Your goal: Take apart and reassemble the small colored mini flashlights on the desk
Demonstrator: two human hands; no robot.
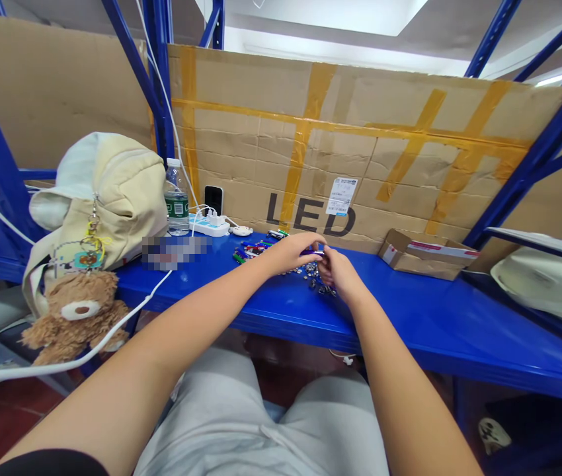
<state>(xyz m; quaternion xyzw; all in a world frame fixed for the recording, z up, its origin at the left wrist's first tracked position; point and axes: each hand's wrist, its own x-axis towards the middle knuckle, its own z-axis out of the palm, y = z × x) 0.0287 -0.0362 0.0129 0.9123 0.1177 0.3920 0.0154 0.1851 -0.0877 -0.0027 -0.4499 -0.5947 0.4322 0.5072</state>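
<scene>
My left hand (297, 250) is closed on a small dark-blue tube-shaped piece (313, 252), held just above the blue table. My right hand (339, 270) meets it there, fingers pinched at the right end of the same piece. What exactly sits between the fingertips is too small to tell. Below and in front of my right hand lies a scatter of small shiny metal parts (315, 283). Behind my left hand is a pile of slim coloured pieces (251, 250), blue, green, red and white, partly hidden by my hand and forearm.
An open cardboard box (424, 259) stands at right on the blue table (400, 311). To the left are a beige bag (127, 185) with a teddy bear (80, 311), a water bottle (177, 205), a power strip (211, 226) and a white cable (132, 314). Tall cardboard (241, 158) closes the back.
</scene>
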